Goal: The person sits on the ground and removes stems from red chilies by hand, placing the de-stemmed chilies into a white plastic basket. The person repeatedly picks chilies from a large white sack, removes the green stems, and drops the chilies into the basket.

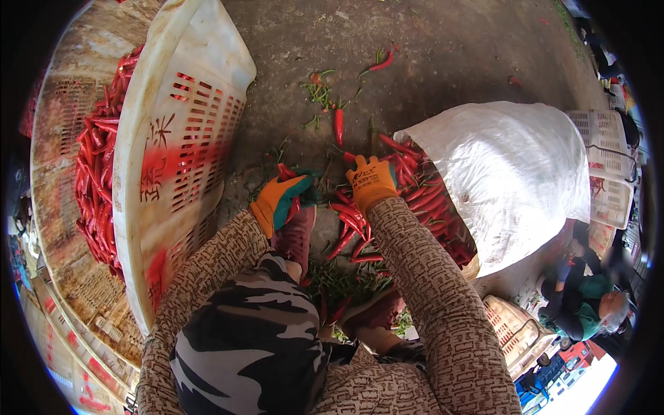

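Observation:
My left hand (282,199), in an orange and green work glove, is closed around red chili peppers (293,207) above a pink shoe (294,236). My right hand (371,181), gloved alike, reaches down at the edge of a heap of red chilies (428,199). Its fingertips are by one red chili (348,156); whether they grip it is hidden by the glove. The heap spills from the mouth of a white woven sack (519,171) lying on its side. More loose chilies (353,220) lie between my hands, below the right one.
A white slatted plastic crate (207,119) holding red chilies (101,171) stands at my left. Green stems (347,285) litter the concrete floor (441,62) between my feet. Stacked crates (604,155) stand beyond the sack. Another person (586,301) sits at the lower right, beside a crate (513,332).

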### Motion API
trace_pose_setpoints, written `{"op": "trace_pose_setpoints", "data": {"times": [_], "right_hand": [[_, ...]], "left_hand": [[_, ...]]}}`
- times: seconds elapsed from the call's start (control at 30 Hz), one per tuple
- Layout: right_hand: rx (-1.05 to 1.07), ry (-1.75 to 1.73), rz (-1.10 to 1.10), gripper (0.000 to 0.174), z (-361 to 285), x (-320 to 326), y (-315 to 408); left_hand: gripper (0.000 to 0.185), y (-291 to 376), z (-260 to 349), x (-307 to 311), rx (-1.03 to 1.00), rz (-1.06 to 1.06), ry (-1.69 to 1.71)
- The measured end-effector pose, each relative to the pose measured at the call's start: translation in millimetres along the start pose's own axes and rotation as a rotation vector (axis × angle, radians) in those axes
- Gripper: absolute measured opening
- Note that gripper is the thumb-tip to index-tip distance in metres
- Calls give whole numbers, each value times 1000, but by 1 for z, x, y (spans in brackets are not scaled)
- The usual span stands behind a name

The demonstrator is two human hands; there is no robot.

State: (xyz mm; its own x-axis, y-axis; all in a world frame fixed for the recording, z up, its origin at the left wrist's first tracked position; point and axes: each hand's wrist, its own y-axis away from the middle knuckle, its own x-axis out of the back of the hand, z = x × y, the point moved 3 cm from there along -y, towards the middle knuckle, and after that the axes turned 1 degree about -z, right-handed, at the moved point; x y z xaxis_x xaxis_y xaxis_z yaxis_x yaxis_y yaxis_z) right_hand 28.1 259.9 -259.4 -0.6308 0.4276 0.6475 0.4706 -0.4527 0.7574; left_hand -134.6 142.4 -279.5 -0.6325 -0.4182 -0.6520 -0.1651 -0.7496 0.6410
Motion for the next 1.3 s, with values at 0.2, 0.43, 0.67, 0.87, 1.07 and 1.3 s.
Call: {"op": "trace_pose_setpoints", "data": {"times": [0.2, 0.43, 0.67, 0.87, 1.07, 1.3], "right_hand": [[-250, -646, 15, 53, 38, -9, 13], [-274, -578, 247, 64, 38, 20, -22], [-306, -1057, 354, 60, 18, -3, -42], [-128, -1976, 394, 25, -18, -10, 17], [25, -831, 641, 26, -13, 18, 55], [393, -1019, 149, 31, -16, -17, 73]], "left_hand": [[33, -1, -4, 6, -19, -31, 63], [34, -10, -4, 4, 0, -46, 33], [34, 1, 9, -6, -107, 5, -141], [32, 2, 12, -21, 64, -124, -818], [32, 5, -8, -24, 473, -220, -560], [53, -2, 34, -26, 369, -447, -1696]]}}
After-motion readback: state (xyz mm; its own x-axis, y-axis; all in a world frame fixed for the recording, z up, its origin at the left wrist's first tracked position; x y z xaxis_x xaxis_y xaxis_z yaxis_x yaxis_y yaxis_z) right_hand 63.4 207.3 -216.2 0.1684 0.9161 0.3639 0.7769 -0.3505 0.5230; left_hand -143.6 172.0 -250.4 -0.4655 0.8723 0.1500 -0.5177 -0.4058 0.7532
